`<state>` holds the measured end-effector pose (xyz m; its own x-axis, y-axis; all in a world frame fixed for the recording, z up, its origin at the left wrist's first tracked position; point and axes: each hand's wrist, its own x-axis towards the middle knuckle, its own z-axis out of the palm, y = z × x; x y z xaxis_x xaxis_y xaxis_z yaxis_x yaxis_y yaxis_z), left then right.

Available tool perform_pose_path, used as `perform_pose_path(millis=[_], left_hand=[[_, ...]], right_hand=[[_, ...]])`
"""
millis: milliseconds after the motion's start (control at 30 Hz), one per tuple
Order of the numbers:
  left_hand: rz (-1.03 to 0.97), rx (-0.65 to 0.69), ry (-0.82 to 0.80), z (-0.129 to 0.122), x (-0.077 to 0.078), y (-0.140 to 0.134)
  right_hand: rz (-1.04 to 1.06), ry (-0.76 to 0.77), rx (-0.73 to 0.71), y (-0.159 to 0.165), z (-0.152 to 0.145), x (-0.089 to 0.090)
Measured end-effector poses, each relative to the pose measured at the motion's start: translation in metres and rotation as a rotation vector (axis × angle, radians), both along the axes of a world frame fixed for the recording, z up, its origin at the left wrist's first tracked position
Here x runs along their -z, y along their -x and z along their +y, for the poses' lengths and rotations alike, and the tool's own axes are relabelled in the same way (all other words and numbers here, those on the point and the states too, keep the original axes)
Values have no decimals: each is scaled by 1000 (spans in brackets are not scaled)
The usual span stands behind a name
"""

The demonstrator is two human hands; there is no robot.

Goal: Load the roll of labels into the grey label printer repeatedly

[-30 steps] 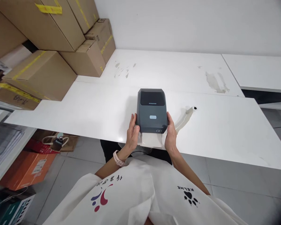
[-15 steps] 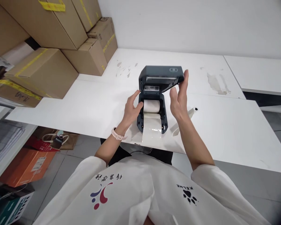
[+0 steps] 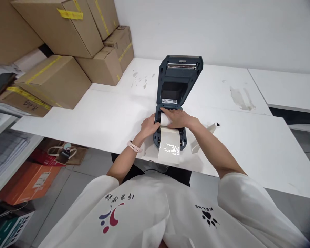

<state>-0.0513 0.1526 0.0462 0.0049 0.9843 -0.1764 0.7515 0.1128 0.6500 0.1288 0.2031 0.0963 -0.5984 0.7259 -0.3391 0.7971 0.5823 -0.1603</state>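
A dark blue-grey label printer [image 3: 156, 139] stands near the table's front edge with its lid [image 3: 180, 74] swung fully up. Inside its bay sits a white label roll [image 3: 165, 120]. From the roll a glossy strip of labels [image 3: 169, 146] runs out over the front toward me. My left hand [image 3: 149, 126] grips the left wall of the printer, thumb over the rim by the roll. My right hand [image 3: 178, 118] reaches into the bay from the right, its fingers over the roll and partly hiding it. The contact under those fingers is hidden.
Right of the printer lies an off-white piece of material beside a narrow tube with a dark end [image 3: 217, 125]. Cardboard boxes [image 3: 57, 79] are stacked at the left. The white table [image 3: 113, 113] meets a wall behind; an orange box [image 3: 33, 182] sits below left.
The printer lid has gone from half raised to fully up. My right hand has left the lid and moved down and left onto the roll. My left hand remains at the printer's left side.
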Motion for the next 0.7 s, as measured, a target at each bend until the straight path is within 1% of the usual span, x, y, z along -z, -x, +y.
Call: perform_pose_path(millis=[67, 100, 167, 233, 267, 333, 400, 433, 500, 600, 700], left_hand=[[15, 6, -19, -2, 0, -1], [5, 5, -21, -3, 0, -2], [-32, -2, -23, -6, 1, -2], [-61, -10, -25, -7, 2, -2], [-73, -16, -27, -8, 3, -2], [-103, -25, -33, -8, 5, -1], [-132, -36, -33, -8, 7, -1], [-142, -41, -31, -8, 7, -1], [-155, -50, -22, -8, 8, -1], [-169, -63, -10, -8, 8, -2], [-172, -78, -11, -7, 8, -2]], right_hand=[[16, 41, 2, 2, 9, 3], [56, 82, -2, -1, 12, 1], [204, 190, -26, -15, 13, -8], [405, 265, -48, -39, 9, -22], [507, 271, -46, -54, 7, -29], [673, 230, -7, -86, 4, -41], [793, 176, 98, -118, 8, -44], [839, 156, 168, -132, 12, -41], [907, 152, 326, -156, 26, -27], [976, 205, 537, -175, 53, 7], [991, 236, 639, -177, 76, 43]])
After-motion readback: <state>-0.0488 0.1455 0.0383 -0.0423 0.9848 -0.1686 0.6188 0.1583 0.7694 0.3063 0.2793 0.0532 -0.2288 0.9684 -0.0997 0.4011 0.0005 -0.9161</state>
